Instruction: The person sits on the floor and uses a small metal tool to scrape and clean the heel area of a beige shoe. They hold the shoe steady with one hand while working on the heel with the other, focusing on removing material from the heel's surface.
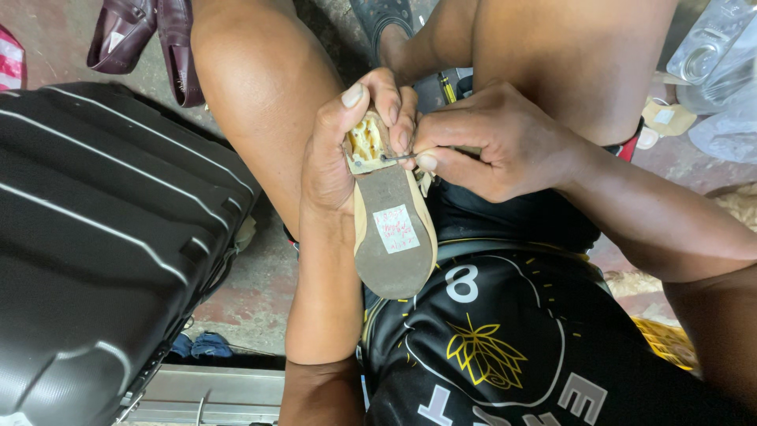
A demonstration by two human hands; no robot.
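Crowding the left side is a black ribbed suitcase (102,237), its edge near the left forearm, so the room for moving is narrow there; only a strip of reddish floor (252,292) shows between the suitcase and the person's knee. At the top left lie dark maroon shoes (150,39), well apart from the hands. The shoe (393,229) is held sole-up over the lap, between the knees — a grey-brown sole with beige edge, a small pale sticker in its middle, and the heel end open, showing a yellowish inside. The left hand (347,142) is closed around the heel end, thumb up along its side. The right hand (497,142) is closed in a pinch on a thin metal nail (397,157), which touches the heel.
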